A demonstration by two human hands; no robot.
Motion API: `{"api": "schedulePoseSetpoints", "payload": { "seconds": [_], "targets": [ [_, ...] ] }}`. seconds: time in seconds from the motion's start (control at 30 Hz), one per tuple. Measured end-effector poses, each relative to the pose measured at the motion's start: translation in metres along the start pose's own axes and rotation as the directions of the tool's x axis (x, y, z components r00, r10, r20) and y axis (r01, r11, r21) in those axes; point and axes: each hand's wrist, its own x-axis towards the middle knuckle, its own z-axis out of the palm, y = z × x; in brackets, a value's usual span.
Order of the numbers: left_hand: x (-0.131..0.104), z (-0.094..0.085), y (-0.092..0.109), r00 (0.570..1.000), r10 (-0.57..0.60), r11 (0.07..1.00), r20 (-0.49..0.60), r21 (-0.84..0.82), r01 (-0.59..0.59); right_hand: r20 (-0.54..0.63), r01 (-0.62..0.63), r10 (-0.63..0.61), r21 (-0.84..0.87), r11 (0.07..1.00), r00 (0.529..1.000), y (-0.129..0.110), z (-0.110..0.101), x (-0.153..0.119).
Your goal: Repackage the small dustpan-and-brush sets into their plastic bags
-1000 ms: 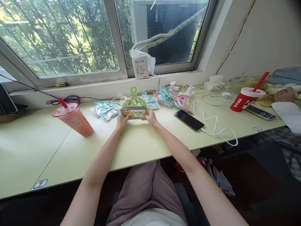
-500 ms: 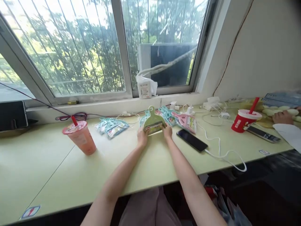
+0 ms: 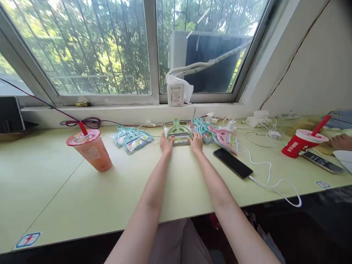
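A green mini dustpan with a brush lies nearly flat on the table, its handle toward the window. My left hand is closed on its left edge, thumb on top. My right hand grips the right edge the same way. To the left lie teal dustpan sets in clear packaging. Close on the right are another teal set and a pink dustpan set, partly overlapping. What lies under the green set is hidden.
A pink drink cup with a red straw stands left. On the right are a black phone on a white cable, a red cup and another phone. Another person's hand shows at the far right. Chargers lie along the wall.
The green dustpan set has gone from tilted up, facing me, to lying down on the table, both hands still on it. The camera view has shifted slightly.
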Motion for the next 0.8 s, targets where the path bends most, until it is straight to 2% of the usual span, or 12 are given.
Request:
{"api": "schedulePoseSetpoints", "payload": {
  "seconds": [0.07,0.13,0.2,0.27,0.3,0.43,0.53,0.67,0.8],
  "targets": [
    [0.003,0.003,-0.001,1.0,-0.013,1.0,-0.001,0.012,0.013,-0.025,0.053,-0.054,-0.016,0.998,0.998,-0.006,-0.002,-0.001],
    [0.007,0.007,-0.002,1.0,-0.01,1.0,0.008,0.02,0.01,0.005,0.211,-0.211,-0.002,0.977,0.977,-0.014,-0.001,-0.001],
    [0.01,0.011,-0.003,1.0,0.003,1.0,-0.012,0.018,-0.003,0.17,0.415,-0.422,0.073,0.907,0.891,-0.02,0.004,0.002],
    [0.012,0.014,-0.004,1.0,0.006,1.0,-0.026,0.011,-0.006,0.328,0.471,-0.496,0.157,0.868,0.804,-0.022,0.012,0.008],
    [0.014,0.015,-0.004,1.0,0.002,1.0,-0.027,0.006,-0.002,0.368,0.452,-0.479,0.164,0.877,0.797,-0.02,0.016,0.011],
    [0.018,0.018,-0.003,1.0,-0.019,1.0,-0.022,0.016,0.019,0.401,0.372,-0.382,0.104,0.922,0.833,-0.007,0.031,0.022],
    [0.019,0.019,-0.001,0.998,-0.022,0.999,-0.05,0.039,0.024,0.426,0.374,-0.377,0.094,0.923,0.822,-0.001,0.036,0.027],
    [0.017,0.014,0.001,0.998,-0.027,0.999,-0.054,0.039,0.029,0.453,0.359,-0.36,0.093,0.929,0.816,-0.004,0.033,0.028],
    [0.015,0.004,0.0,1.0,-0.014,1.0,0.024,0.016,0.014,0.438,0.373,-0.373,0.089,0.924,0.818,-0.009,0.026,0.023]
  ]
}}
